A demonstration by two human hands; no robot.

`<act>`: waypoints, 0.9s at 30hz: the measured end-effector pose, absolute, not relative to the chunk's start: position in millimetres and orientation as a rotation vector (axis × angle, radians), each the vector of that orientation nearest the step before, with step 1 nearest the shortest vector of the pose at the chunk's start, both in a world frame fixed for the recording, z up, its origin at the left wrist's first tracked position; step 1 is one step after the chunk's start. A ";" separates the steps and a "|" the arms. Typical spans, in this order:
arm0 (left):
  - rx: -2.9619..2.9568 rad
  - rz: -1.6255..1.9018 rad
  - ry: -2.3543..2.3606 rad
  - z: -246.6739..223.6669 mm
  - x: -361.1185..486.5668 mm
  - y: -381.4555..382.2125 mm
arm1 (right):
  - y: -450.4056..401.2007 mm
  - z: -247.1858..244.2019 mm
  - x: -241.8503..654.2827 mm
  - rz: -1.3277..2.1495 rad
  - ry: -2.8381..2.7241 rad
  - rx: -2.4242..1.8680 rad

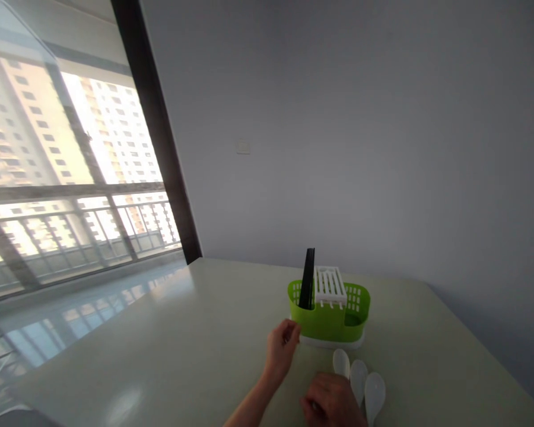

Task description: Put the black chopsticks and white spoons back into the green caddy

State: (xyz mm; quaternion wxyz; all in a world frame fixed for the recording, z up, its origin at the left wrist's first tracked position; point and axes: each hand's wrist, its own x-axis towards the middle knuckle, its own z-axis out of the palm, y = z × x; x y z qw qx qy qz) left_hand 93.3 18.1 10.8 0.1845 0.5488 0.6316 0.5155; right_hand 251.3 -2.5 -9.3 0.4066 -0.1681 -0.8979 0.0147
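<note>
single head-worn view, looking forward and slightly down across the table (169, 356) toward the wall (360, 118), window (71, 178) at left; both hands close at the lower edge.

- No lettering, label, brand or number can be read anywhere in view.
- The green cutlery caddy (329, 317) on the table shows bare plastic — no mark.
- The wall plate (243, 146), above and left of the caddy, is blank.
</note>
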 end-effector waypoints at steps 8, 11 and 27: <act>1.748 0.718 1.863 -6.5 141.2 31.7 | 7.3 -0.3 260.7 -0.145 -2.067 -0.449; 1.741 0.673 1.867 -4.4 150.0 38.0 | 8.4 0.9 259.5 -0.195 -2.055 -0.435; 1.763 0.753 1.949 11.8 138.1 27.8 | 7.6 -4.2 256.6 -0.194 -2.097 -0.458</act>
